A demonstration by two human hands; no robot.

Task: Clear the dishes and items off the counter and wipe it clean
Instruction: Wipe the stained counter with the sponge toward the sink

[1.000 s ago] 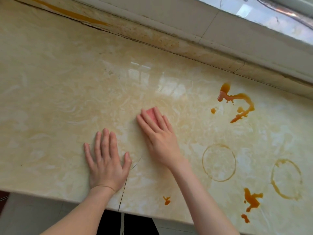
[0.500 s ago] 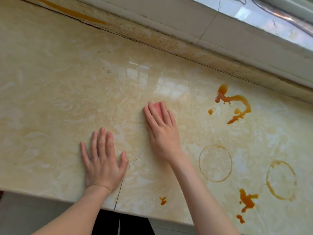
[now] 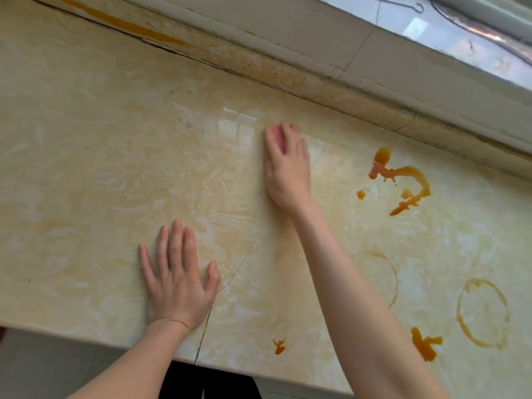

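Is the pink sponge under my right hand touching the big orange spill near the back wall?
Apart. The head view shows the pink sponge under the right hand, with a stretch of bare counter between it and the orange spill.

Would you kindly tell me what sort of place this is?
Most likely a home kitchen: a glossy marble-patterned counter runs under a window ledge, it carries orange-brown spills and a ring stain, and the right hand presses a pink sponge on it.
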